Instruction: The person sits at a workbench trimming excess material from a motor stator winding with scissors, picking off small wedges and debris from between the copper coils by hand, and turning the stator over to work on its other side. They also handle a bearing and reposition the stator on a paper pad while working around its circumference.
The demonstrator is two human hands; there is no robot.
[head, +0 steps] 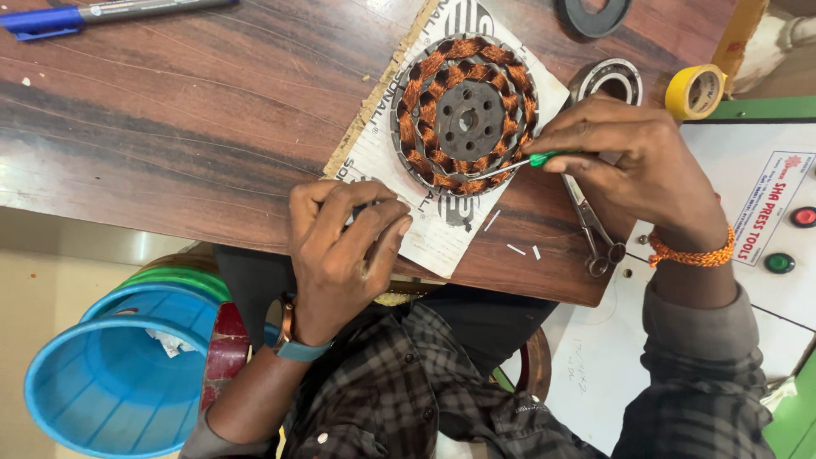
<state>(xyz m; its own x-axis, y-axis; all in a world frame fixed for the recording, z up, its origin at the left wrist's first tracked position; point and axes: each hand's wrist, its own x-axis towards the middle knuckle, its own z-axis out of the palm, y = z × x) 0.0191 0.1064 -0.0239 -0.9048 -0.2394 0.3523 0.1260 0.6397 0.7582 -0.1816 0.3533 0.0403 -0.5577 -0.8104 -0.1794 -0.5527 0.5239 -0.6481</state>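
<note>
Right hand (633, 161): clenched on one green-handled screwdriver with a thin steel shaft (518, 164). The shaft tip rests on the lower rim of one round stator disc wound with copper coils (466, 115), at about 5 o'clock on the disc. Most of the handle is hidden inside the fist. One orange braided wristband (693, 255) sits on this wrist.

Left hand (344, 255): fingers curled shut at 7 o'clock from the disc, resting on the lower left corner of one white printed cardboard sheet (442, 234). Whether it pinches anything cannot be made out. One blue-strapped wristwatch (289, 336) is worn on this wrist.

The disc lies centred on the sheet, and the sheet lies on one dark brown wooden counter (195, 127).

Around the right hand:
- One pair of steel scissors (595, 234), blades hidden under the hand.
- Three small white slips (514, 238), at 6 o'clock from the disc.
- One steel ball bearing (612, 78), partly covered by the knuckles.
- One roll of yellow tape (695, 91).
- One black ring (595, 15), cut off by the top edge.

Far left: one blue-capped marker (93, 15), and one stack of blue and green plastic tubs (127, 365) below the counter edge.
</note>
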